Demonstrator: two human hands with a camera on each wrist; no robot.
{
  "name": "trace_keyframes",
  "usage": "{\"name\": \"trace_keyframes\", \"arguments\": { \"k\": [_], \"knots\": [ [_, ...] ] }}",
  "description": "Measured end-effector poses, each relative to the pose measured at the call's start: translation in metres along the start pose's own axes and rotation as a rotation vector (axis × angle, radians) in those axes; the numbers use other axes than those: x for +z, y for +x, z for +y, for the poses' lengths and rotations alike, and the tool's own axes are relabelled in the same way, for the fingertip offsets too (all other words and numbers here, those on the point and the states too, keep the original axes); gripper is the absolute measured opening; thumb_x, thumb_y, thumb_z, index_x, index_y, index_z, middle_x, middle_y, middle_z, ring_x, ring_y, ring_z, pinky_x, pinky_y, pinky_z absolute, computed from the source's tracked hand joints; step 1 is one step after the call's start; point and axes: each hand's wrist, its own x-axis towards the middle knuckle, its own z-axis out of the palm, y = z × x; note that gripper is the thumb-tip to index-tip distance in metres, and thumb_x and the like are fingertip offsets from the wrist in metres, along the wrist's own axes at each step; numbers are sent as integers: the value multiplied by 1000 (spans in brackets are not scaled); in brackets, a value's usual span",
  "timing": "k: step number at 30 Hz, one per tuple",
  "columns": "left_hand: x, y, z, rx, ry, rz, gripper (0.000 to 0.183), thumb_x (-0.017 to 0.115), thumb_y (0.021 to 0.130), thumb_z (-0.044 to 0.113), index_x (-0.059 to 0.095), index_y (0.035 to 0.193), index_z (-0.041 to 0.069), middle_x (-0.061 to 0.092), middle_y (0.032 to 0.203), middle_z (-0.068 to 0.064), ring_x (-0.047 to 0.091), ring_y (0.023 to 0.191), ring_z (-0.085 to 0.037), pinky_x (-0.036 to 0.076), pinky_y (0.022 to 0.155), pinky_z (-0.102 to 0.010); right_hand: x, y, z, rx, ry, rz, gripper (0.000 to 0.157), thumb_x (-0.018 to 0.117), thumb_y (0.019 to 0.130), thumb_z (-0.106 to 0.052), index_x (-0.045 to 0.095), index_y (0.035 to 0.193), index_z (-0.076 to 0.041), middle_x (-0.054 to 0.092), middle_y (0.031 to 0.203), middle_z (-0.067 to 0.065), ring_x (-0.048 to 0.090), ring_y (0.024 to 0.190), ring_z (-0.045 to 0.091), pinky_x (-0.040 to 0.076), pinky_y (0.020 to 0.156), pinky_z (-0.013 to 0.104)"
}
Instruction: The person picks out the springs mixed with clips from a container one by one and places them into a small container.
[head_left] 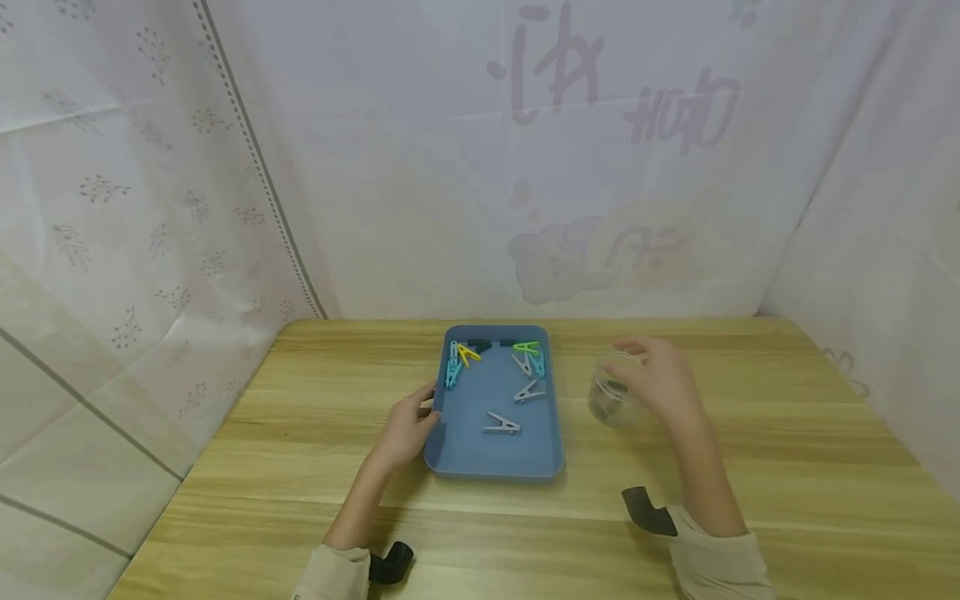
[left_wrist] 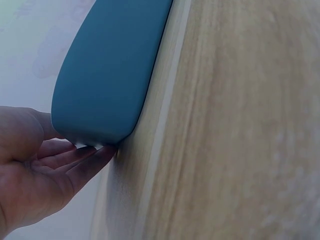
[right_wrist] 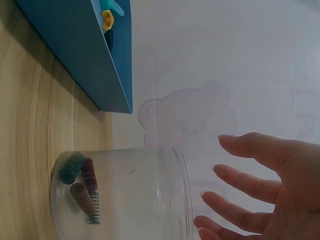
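My left hand rests against the left side of a blue tray. In the left wrist view its fingers lie nearly straight against the tray's outer wall. The tray holds grey clothespins, a yellow clothespin, a lime green one and light blue ones. My right hand hovers over a clear jar, loosely bent fingers holding nothing. The right wrist view shows those fingers apart from the jar's rim. Several coil springs lie at the jar's bottom, among them a green spring and a brown spring.
Dark small pieces lie along the tray's far end, one looking coiled in the right wrist view. The jar stands on the wooden table, to the right of the tray. A printed white curtain hangs behind the table.
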Motion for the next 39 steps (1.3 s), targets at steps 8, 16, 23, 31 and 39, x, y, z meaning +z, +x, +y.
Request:
{"name": "trace_keyframes", "arguments": {
  "k": [8, 16, 23, 31, 39],
  "knots": [
    [0, -1, 2, -2, 9, 4, 54, 57, 102, -8, 42, 154, -14, 53, 147, -39, 64, 122, -55, 61, 95, -55, 2, 6, -8, -38, -15, 19, 50, 70, 100, -26, 63, 139, 4, 60, 141, 33, 55, 128, 56, 49, 101, 72],
    [0, -2, 2, 1, 6, 1, 54, 56, 102, -8, 41, 153, -15, 52, 148, -39, 63, 122, -56, 61, 95, -55, 6, 13, -14, -31, -13, -12, 51, 70, 101, -28, 62, 141, 2, 61, 142, 31, 56, 128, 54, 50, 102, 69],
    [-1, -2, 3, 2, 3, -1, 54, 56, 102, -8, 41, 153, -15, 52, 147, -39, 63, 123, -56, 61, 95, -55, 10, 19, -20, -72, 12, -35, 46, 70, 100, -24, 65, 136, 4, 64, 138, 32, 62, 123, 54, 53, 102, 66],
    [-1, -2, 2, -3, -2, 2, 54, 56, 102, -8, 41, 154, -15, 51, 149, -38, 62, 124, -56, 61, 96, -56, 16, 27, -27, -108, 9, -55, 42, 72, 99, -19, 66, 133, 7, 66, 132, 34, 66, 117, 53, 56, 99, 63],
    [-1, -1, 2, -5, 3, 1, 54, 56, 102, -7, 41, 154, -14, 53, 146, -39, 63, 123, -56, 61, 96, -55, 24, 31, -32, -86, 32, -84, 42, 70, 101, -19, 65, 135, 5, 65, 135, 33, 64, 121, 51, 56, 100, 62]
  ]
}}
